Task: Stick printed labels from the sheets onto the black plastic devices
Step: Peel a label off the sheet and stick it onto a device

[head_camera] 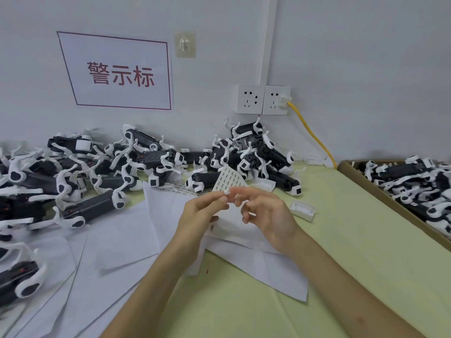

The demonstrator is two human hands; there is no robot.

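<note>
A small printed label (227,192) is pinched at the fingertips of the left hand (202,211), raised above the counter (353,240). The right hand (266,215) meets it with loosely bent fingers; I cannot tell whether it grips anything. Just behind, a label sheet (228,178) stands tilted. Black plastic devices (85,167) lie heaped along the wall, with more in a cardboard box (343,166) at the right. White paper sheets (117,240) lie under the arms.

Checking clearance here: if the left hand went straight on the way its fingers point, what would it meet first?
Probably the fingertips of the right hand, right beside the small label the left hand pinches; the label sheet is just beyond. Depth is unclear.
</note>
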